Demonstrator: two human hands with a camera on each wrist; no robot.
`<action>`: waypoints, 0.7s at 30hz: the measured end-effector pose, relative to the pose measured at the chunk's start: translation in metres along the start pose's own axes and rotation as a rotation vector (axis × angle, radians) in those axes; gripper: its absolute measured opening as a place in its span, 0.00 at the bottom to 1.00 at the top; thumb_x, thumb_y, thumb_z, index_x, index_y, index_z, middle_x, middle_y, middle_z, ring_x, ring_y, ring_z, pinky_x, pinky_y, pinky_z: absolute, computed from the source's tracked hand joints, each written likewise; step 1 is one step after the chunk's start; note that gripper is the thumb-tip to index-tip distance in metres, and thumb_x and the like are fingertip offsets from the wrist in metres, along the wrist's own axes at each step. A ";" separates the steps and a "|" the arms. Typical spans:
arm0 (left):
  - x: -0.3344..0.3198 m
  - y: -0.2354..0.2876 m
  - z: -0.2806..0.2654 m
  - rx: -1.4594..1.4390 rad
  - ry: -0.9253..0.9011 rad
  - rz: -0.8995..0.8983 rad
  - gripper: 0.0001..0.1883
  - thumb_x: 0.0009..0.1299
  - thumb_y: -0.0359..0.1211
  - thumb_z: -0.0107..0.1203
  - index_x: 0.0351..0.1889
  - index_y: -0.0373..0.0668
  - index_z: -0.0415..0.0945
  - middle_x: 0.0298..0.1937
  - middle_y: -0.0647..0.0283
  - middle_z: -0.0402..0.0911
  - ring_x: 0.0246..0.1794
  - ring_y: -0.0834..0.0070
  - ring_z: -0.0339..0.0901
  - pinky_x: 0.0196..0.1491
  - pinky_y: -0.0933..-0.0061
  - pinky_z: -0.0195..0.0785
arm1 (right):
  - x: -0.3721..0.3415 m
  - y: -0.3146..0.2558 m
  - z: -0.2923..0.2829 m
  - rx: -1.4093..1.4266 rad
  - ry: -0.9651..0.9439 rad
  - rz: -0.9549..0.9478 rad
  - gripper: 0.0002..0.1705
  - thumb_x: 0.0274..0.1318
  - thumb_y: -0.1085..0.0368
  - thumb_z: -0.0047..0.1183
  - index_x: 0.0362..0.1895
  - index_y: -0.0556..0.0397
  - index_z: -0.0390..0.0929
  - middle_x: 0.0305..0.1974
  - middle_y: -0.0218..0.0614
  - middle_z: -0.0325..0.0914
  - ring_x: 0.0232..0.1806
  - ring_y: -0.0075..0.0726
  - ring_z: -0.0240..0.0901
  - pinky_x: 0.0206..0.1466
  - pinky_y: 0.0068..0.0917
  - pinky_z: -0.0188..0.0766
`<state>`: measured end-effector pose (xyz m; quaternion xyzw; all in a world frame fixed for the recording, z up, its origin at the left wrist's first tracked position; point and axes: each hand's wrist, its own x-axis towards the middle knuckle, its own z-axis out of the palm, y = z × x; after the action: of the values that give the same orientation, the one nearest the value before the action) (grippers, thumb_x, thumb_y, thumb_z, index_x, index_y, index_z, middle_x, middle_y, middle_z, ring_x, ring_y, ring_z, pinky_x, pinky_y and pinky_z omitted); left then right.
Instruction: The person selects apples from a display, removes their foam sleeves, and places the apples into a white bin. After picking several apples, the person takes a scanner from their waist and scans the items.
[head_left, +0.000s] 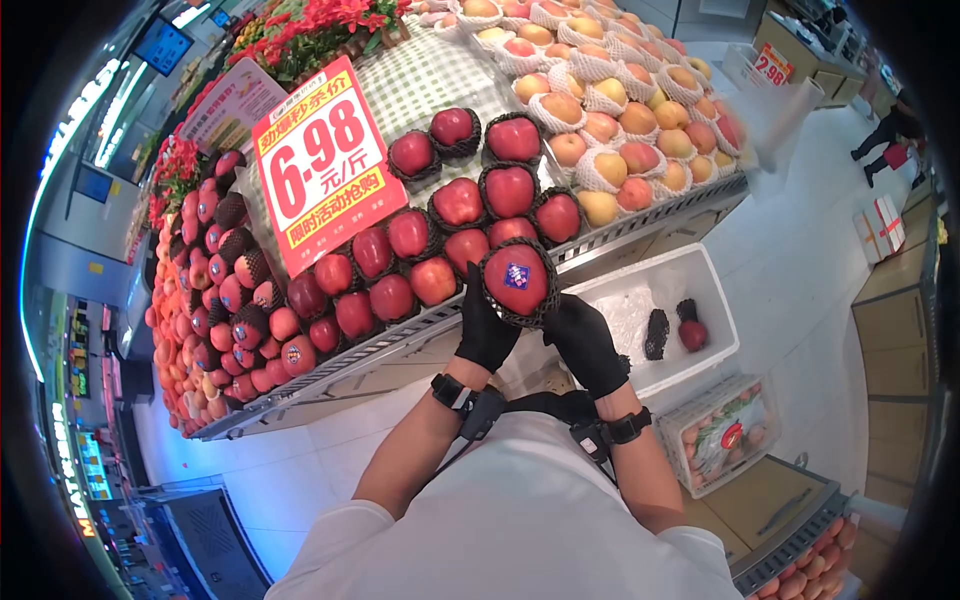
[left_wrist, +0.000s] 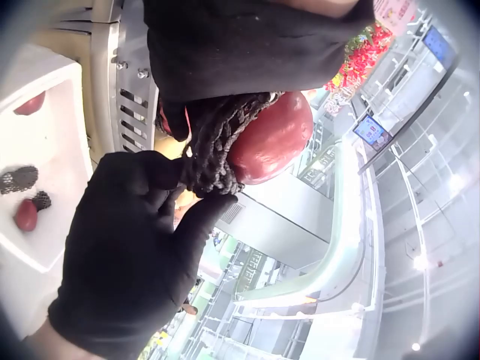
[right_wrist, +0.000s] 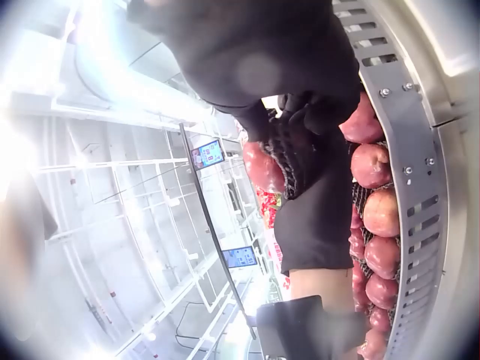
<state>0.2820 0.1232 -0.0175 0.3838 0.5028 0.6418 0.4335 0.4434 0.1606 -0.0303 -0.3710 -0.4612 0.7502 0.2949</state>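
Observation:
A red apple with a blue sticker (head_left: 517, 278) sits in a black foam net, held between both black-gloved hands above the display's front edge. The left hand (head_left: 487, 325) grips it from the left side, and the right hand (head_left: 588, 345) pinches the net at the lower right. In the left wrist view the black net (left_wrist: 217, 150) is bunched around one end of the apple (left_wrist: 274, 139), whose other end is bare. The right wrist view shows the apple (right_wrist: 262, 166) partly hidden by the gloves.
Rows of red apples (head_left: 458, 202) lie on the stand behind a slotted metal rail (head_left: 330, 365), beside a red price sign (head_left: 320, 165). Netted peach-coloured fruit (head_left: 640, 118) fills the right part. A white foam box (head_left: 715, 345) holds one apple and black nets; a fruit crate (head_left: 722, 432) stands nearby.

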 end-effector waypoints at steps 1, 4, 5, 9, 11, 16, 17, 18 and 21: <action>-0.001 0.002 0.000 0.017 0.000 0.009 0.22 0.81 0.44 0.28 0.62 0.39 0.61 0.58 0.57 0.70 0.59 0.67 0.70 0.63 0.63 0.67 | 0.000 -0.004 0.002 -0.023 -0.010 0.001 0.21 0.58 0.63 0.55 0.52 0.62 0.70 0.30 0.34 0.78 0.33 0.22 0.75 0.35 0.20 0.69; 0.001 0.001 -0.004 0.122 -0.008 0.027 0.23 0.80 0.46 0.31 0.62 0.39 0.61 0.59 0.57 0.70 0.60 0.67 0.70 0.64 0.62 0.66 | 0.003 -0.006 0.003 -0.070 -0.023 -0.052 0.18 0.58 0.65 0.53 0.50 0.62 0.70 0.30 0.34 0.78 0.32 0.23 0.75 0.37 0.21 0.69; 0.004 -0.007 -0.010 0.043 -0.030 0.012 0.24 0.80 0.47 0.32 0.62 0.40 0.61 0.59 0.57 0.70 0.60 0.67 0.70 0.64 0.61 0.65 | 0.005 -0.005 0.004 -0.081 -0.025 -0.079 0.17 0.57 0.66 0.53 0.49 0.62 0.70 0.30 0.34 0.78 0.32 0.23 0.75 0.37 0.21 0.69; 0.008 -0.007 -0.015 -0.794 -0.001 -0.247 0.28 0.77 0.52 0.36 0.64 0.41 0.61 0.62 0.57 0.69 0.62 0.65 0.69 0.67 0.57 0.61 | 0.011 -0.001 0.016 -0.031 -0.036 -0.098 0.14 0.56 0.69 0.51 0.46 0.62 0.69 0.29 0.35 0.78 0.32 0.25 0.75 0.35 0.21 0.70; 0.006 -0.004 -0.016 -0.616 -0.054 -0.154 0.28 0.77 0.53 0.37 0.64 0.41 0.62 0.62 0.57 0.69 0.63 0.64 0.68 0.67 0.56 0.61 | 0.013 -0.008 0.028 -0.011 -0.012 -0.133 0.13 0.55 0.70 0.50 0.44 0.62 0.68 0.29 0.36 0.77 0.30 0.25 0.75 0.33 0.21 0.70; 0.010 0.009 -0.028 -0.792 -0.027 -0.248 0.29 0.77 0.53 0.37 0.64 0.41 0.62 0.62 0.56 0.70 0.63 0.64 0.68 0.67 0.55 0.61 | 0.027 0.007 0.042 0.035 0.112 -0.056 0.16 0.50 0.75 0.52 0.44 0.64 0.68 0.31 0.40 0.77 0.25 0.27 0.75 0.29 0.22 0.71; 0.010 0.013 -0.030 -0.677 -0.083 -0.133 0.29 0.77 0.53 0.37 0.64 0.41 0.62 0.62 0.56 0.70 0.63 0.63 0.68 0.67 0.55 0.61 | 0.030 0.008 0.044 0.018 0.153 -0.057 0.16 0.49 0.76 0.52 0.45 0.65 0.68 0.31 0.41 0.77 0.24 0.27 0.75 0.29 0.22 0.72; 0.011 0.015 -0.034 -0.698 -0.098 -0.128 0.28 0.77 0.53 0.37 0.64 0.42 0.61 0.62 0.56 0.69 0.63 0.63 0.68 0.67 0.55 0.61 | 0.032 0.004 0.045 -0.020 0.148 -0.024 0.18 0.49 0.75 0.54 0.46 0.65 0.68 0.32 0.41 0.77 0.25 0.28 0.75 0.29 0.23 0.72; 0.020 0.020 -0.049 -1.035 -0.068 -0.329 0.27 0.78 0.50 0.35 0.66 0.42 0.59 0.64 0.56 0.67 0.64 0.64 0.67 0.68 0.56 0.60 | 0.037 -0.010 0.044 -0.077 0.106 0.024 0.22 0.49 0.72 0.58 0.48 0.65 0.68 0.33 0.40 0.78 0.26 0.28 0.76 0.29 0.24 0.73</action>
<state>0.2266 0.1244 -0.0066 0.0572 0.1603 0.7163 0.6768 0.3875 0.1721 -0.0187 -0.4266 -0.4688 0.7149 0.2953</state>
